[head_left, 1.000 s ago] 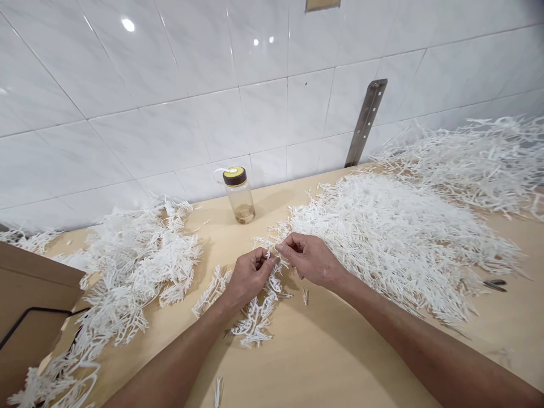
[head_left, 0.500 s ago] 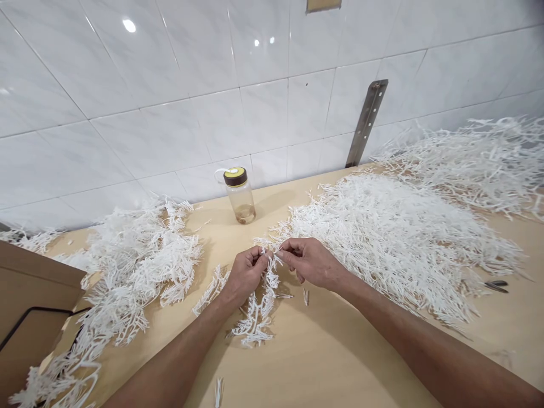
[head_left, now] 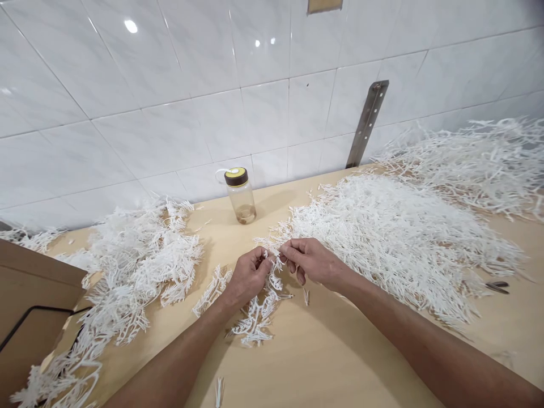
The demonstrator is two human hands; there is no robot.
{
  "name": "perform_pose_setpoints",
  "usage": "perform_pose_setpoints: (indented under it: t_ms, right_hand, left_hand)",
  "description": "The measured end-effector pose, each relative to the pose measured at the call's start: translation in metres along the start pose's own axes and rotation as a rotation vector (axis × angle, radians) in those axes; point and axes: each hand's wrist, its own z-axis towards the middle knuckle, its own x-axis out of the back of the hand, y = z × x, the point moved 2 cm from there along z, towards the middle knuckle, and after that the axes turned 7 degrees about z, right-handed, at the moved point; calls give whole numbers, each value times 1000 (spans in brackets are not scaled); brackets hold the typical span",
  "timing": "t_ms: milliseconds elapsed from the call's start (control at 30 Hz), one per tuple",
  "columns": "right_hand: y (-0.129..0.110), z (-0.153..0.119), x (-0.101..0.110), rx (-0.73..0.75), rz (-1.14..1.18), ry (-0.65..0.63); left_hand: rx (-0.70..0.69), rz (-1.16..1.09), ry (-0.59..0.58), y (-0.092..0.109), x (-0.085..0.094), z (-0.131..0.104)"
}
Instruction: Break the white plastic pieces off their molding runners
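My left hand is closed in a pinch on a white branched strand, which hangs below its fingers onto the table. Just to the right, my right hand has thumb and forefinger pinched at the strand's upper end; the small piece between those fingertips is too small to tell. Under the strand lies a small white clump, and another clump rests left of my left hand. A loose white sprig lies below my right hand.
A large white heap spreads on the right, with a tangled pile behind it. More white strands cover the left side. A bottle stands near the tiled wall. Dark snips lie far right, a cardboard box far left.
My right hand has shifted slightly to the right, and its fingertips are a little farther from my left hand. My left hand has barely moved.
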Motion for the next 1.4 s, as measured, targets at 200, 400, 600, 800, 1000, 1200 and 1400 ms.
perform_pose_setpoints:
  t_ms: [200,400,600,800,1000,1200,1400]
  right_hand:
    - [-2,0,3,40,-2,14]
    - [-7,-2,-1,75,-115,71]
    - [-6,-2,1,56,-144,205]
    - [0,0,2,-87,-151,97]
    - [1,0,3,-80,-135,65]
    - [-3,0,-5,79,-245,184]
    - [-10,-2,-11,310,-532,265]
  left_hand:
    - [45,-42,26,3,1,1]
    - [48,-39,23,1,0,1]
    - [-29,65,127,2,1,-2]
    - [-126,316,233,5,-1,-7]
    - [-174,390,235,4,-2,-7]
    - [-154,424,250,4,-1,-6]
    - [-152,403,249,7,-1,-7]
